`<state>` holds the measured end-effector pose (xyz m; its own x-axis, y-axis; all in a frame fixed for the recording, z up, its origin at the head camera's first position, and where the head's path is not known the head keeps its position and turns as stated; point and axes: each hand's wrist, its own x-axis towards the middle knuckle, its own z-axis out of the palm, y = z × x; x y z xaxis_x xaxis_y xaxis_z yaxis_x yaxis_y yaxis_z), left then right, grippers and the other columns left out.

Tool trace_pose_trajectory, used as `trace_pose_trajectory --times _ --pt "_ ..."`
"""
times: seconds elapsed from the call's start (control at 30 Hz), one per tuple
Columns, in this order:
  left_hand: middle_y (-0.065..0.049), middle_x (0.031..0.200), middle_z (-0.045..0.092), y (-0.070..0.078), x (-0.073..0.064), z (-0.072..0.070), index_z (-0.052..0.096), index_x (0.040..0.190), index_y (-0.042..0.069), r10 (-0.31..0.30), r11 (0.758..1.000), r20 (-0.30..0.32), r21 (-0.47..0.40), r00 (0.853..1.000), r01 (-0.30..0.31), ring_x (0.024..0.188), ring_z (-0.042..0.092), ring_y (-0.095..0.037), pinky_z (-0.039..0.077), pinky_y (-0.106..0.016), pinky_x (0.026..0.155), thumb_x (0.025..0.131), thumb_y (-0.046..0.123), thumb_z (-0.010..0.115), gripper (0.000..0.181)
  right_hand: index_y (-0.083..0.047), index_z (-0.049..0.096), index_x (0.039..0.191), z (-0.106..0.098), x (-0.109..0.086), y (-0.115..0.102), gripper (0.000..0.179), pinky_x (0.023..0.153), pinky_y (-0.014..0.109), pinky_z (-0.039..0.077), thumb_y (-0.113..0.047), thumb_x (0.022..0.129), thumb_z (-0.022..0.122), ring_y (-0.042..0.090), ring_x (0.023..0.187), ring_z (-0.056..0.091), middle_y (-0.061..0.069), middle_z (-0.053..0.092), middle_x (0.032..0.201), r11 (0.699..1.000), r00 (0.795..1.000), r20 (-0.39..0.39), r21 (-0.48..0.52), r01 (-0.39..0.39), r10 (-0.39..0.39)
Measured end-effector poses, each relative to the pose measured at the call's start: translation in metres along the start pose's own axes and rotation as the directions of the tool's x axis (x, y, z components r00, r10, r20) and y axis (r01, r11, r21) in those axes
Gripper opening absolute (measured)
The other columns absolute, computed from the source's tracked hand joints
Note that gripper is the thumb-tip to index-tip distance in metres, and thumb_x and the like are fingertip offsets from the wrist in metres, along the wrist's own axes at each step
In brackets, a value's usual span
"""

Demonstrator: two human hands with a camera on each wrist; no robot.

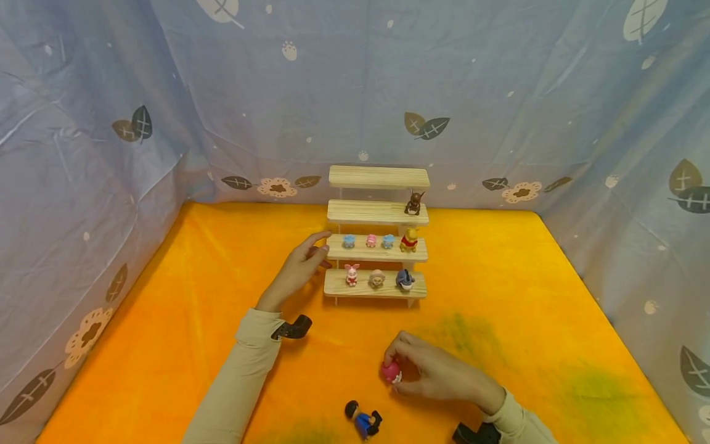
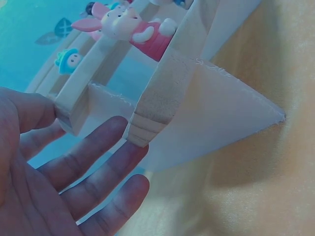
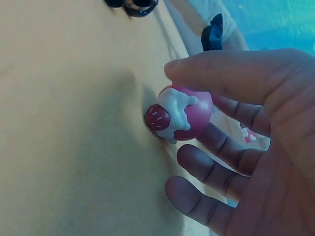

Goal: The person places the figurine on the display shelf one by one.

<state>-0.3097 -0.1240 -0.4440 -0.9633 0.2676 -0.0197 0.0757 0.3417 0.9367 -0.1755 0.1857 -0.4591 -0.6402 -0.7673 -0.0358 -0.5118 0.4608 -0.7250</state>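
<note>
My left hand (image 1: 299, 266) is at the left end of a stepped wooden display shelf (image 1: 379, 177). In the left wrist view its thumb and fingertips (image 2: 135, 152) touch the ends of the two lower steps, the fingers mostly straight. Near the front, my right hand (image 1: 440, 370) pinches a small round pink figurine (image 1: 391, 372) between thumb and fingers, low over the cloth. White icing-like drips and a dark red spot with pale flecks show on the pink figurine (image 3: 187, 110) in the right wrist view. Part of the grip is hidden behind it.
Piglet (image 1: 352, 275), a tan figurine (image 1: 376, 279) and Eeyore (image 1: 405, 280) stand on the lowest step. Above are small blue and pink figurines, Winnie the Pooh (image 1: 409, 241) and a brown figurine (image 1: 413, 203). A blue-clothed figurine (image 1: 363, 422) lies on the orange cloth (image 1: 499, 277).
</note>
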Motion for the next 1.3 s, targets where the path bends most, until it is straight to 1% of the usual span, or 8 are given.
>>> trace_pose_trajectory --times 0.23,0.43,0.53,0.67,0.77,0.9,1.07,1.3 --pt "-0.024 0.121 0.068 -0.002 0.002 0.0 0.04 0.156 0.022 0.002 1.0 0.004 -0.01 1.0 -0.002 0.103 0.07 -0.036 0.056 -0.054 0.084 0.11 0.033 0.046 0.048 -0.024 0.053 0.11 0.002 0.003 0.003 0.029 0.075 0.014 0.044 -0.015 0.093 0.075 0.002 0.086 0.046 -0.011 0.05 0.105 0.999 1.0 0.001 -0.023 0.024 -0.024" --pt "-0.025 0.119 0.069 -0.002 0.004 0.001 0.041 0.156 0.018 0.015 1.0 -0.001 -0.003 1.0 -0.015 0.101 0.071 -0.037 0.057 -0.054 0.083 0.11 0.031 0.046 0.048 -0.023 0.052 0.11 0.004 0.004 0.005 0.03 0.071 0.014 0.045 -0.014 0.092 0.075 0.002 0.084 0.047 -0.011 0.051 0.103 1.0 1.0 -0.019 -0.018 0.009 -0.009" --pt "-0.023 0.118 0.07 -0.001 0.003 0.001 0.042 0.155 0.02 0.011 1.0 -0.004 0.003 1.0 -0.011 0.1 0.071 -0.033 0.057 -0.053 0.082 0.11 0.031 0.046 0.047 -0.022 0.054 0.114 0.003 0.004 0.005 0.028 0.077 0.016 0.049 -0.015 0.094 0.073 0.002 0.088 0.051 -0.011 0.054 0.106 1.0 0.999 -0.041 -0.02 -0.019 0.018" --pt "-0.02 0.117 0.07 0.0 0.001 0.0 0.042 0.154 0.024 0.0 1.0 -0.005 0.006 1.0 0.0 0.099 0.071 -0.03 0.058 -0.052 0.083 0.109 0.034 0.046 0.046 -0.022 0.062 0.12 0.002 0.007 0.003 0.022 0.083 0.021 0.051 -0.024 0.099 0.068 0.0 0.093 0.053 -0.012 0.06 0.111 0.997 0.996 -0.061 -0.036 -0.07 0.068" --pt "-0.019 0.116 0.071 -0.002 0.0 0.001 0.042 0.154 0.026 -0.005 1.0 -0.007 0.014 1.0 0.005 0.099 0.071 -0.029 0.057 -0.052 0.084 0.109 0.035 0.046 0.046 -0.022 0.066 0.121 0.003 0.01 0.002 0.021 0.084 0.022 0.053 -0.031 0.103 0.061 -0.002 0.094 0.055 -0.012 0.062 0.112 0.994 0.994 -0.06 -0.055 -0.097 0.094" --pt "-0.02 0.116 0.071 -0.002 0.001 0.001 0.042 0.154 0.025 -0.003 1.0 -0.008 0.013 1.0 0.003 0.099 0.071 -0.03 0.057 -0.052 0.084 0.109 0.034 0.046 0.046 -0.023 0.066 0.12 0.004 0.014 0.001 0.022 0.086 0.026 0.055 -0.035 0.106 0.055 -0.001 0.098 0.059 -0.012 0.066 0.111 0.99 0.991 -0.081 -0.09 -0.11 0.103" --pt "-0.023 0.118 0.07 -0.002 0.002 0.001 0.042 0.154 0.022 0.008 1.0 -0.006 0.005 1.0 -0.007 0.1 0.071 -0.033 0.058 -0.052 0.083 0.109 0.033 0.046 0.047 -0.023 0.067 0.119 0.004 0.014 0.002 0.02 0.084 0.026 0.056 -0.033 0.103 0.06 0.0 0.096 0.062 -0.011 0.067 0.11 0.988 0.985 -0.142 -0.108 -0.112 0.096" --pt "-0.022 0.118 0.07 -0.002 0.001 0.0 0.041 0.155 0.02 0.011 1.0 -0.008 0.013 1.0 -0.011 0.1 0.071 -0.031 0.057 -0.051 0.083 0.109 0.032 0.046 0.048 -0.019 0.068 0.124 0.006 0.013 0.004 0.027 0.077 0.023 0.054 -0.031 0.101 0.064 0.0 0.091 0.058 -0.008 0.067 0.107 0.978 0.985 -0.162 -0.187 -0.092 0.062"
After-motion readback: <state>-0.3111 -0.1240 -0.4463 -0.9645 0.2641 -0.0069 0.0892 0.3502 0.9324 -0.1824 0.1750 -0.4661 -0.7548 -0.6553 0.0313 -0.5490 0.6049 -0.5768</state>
